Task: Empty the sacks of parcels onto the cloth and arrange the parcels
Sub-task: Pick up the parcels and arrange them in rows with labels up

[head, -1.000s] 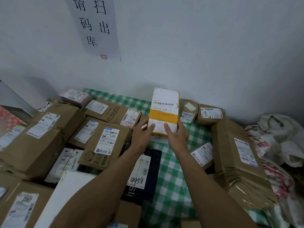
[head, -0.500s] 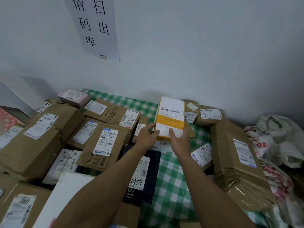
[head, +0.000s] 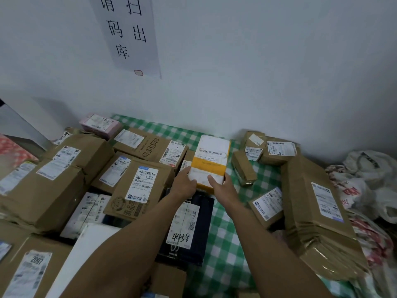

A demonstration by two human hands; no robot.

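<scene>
Head view: the white-and-yellow parcel (head: pixel 211 155) has dropped lower and now lies nearly flat just over the checked cloth (head: pixel 223 244). The left grip (head: pixel 184 183) and right grip (head: pixel 223 187) both clasp its near end, so setting it down looks close.

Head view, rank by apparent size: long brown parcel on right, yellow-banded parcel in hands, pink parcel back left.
1. long brown parcel
2. yellow-banded parcel
3. pink parcel; it lies farther back, so its true size against 2 is unsure.
</scene>
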